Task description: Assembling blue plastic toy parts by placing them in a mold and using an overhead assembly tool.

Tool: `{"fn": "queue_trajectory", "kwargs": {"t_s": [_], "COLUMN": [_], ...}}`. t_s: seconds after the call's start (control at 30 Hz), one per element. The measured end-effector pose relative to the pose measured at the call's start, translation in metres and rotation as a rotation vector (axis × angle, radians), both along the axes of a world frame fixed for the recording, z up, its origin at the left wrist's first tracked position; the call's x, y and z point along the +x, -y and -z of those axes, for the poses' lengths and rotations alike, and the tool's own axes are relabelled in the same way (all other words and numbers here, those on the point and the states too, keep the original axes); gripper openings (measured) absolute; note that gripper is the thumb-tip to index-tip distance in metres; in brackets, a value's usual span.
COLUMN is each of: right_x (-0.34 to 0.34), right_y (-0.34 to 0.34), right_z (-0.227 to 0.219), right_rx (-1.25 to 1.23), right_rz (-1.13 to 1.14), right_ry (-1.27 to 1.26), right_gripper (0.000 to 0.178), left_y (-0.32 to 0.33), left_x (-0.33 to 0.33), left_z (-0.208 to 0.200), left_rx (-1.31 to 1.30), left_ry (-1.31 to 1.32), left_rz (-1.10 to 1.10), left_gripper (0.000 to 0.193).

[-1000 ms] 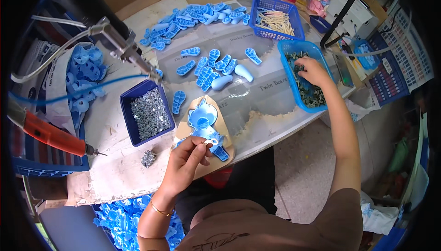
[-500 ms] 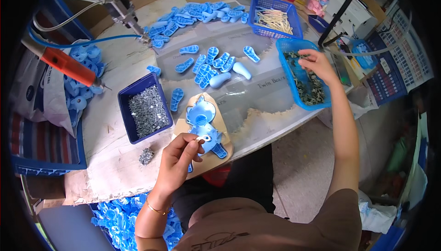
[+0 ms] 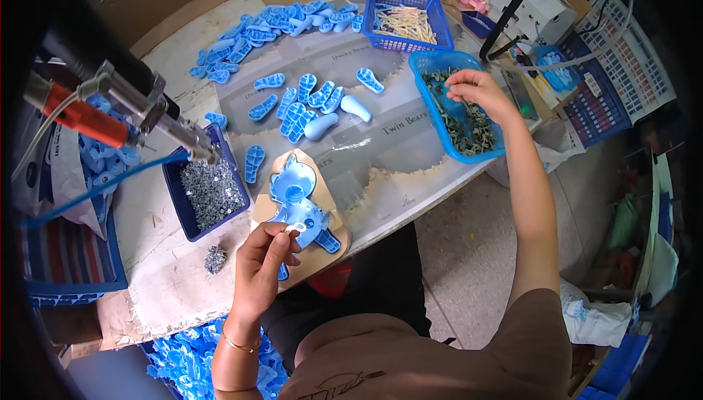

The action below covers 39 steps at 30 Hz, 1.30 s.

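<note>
Fingertips (image 3: 451,94) of my right hand (image 3: 480,94) now bunch above the blue tray (image 3: 477,157), can't tell if loaded, so pickup's unconfirmed; left hand (image 3: 257,259) pinches white ring piece (image 3: 293,228).

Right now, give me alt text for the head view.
A person's left hand holds a small white ring-ended piece over a blue plastic toy part on a tan board; the right hand is at a light-blue tray of small dull bits. Beyond the board lie blue leg-shaped pieces.
</note>
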State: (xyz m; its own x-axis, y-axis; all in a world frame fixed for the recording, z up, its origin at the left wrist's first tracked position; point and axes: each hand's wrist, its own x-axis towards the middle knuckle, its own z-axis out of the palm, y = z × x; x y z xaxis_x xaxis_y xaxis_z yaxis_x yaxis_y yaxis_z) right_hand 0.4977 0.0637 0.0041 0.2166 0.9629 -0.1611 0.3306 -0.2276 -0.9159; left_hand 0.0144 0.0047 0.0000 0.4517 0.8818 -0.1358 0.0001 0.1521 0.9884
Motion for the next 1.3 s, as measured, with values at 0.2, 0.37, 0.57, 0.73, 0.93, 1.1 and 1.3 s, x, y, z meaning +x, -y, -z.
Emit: {"fn": "queue_trajectory", "kwargs": {"t_s": [0.2, 0.37, 0.57, 0.73, 0.93, 1.1, 1.3], "right_x": [-0.004, -0.072, -0.211, -0.256, -0.267, -0.265, -0.267], "right_y": [0.003, 0.012, 0.028, 0.025, 0.025, 0.026, 0.028], "right_z": [0.003, -0.028, -0.035, -0.029, -0.024, -0.024, -0.029], "right_rx": [0.155, 0.107, 0.114, -0.109, -0.173, -0.155, -0.159], "right_rz": [-0.05, -0.111, -0.662, -0.683, -0.697, -0.664, -0.671], "right_ry": [0.106, 0.225, -0.039, -0.307, -0.335, -0.323, -0.294], "right_gripper": [0.019, 0.019, 0.018, 0.019, 0.019, 0.019, 0.018], "left_y": [0.003, 0.004, 0.003, 0.004, 0.001, 0.0, 0.004], "left_x": [0.0, 0.001, 0.0, 0.003, 0.002, 0.001, 0.003], "left_z": [-0.001, -0.007, -0.001, -0.005, -0.001, 0.001, 0.001], "left_rx": [0.004, 0.064, 0.232, 0.137, 0.16, 0.189, 0.15], "left_ry": [-0.008, -0.13, -0.213, -0.1, -0.181, -0.236, -0.228], "left_rz": [-0.003, -0.042, -0.034, -0.083, -0.101, -0.101, -0.104], "left_gripper": [0.022, 0.02, 0.017, 0.015, 0.016, 0.016, 0.016]}}
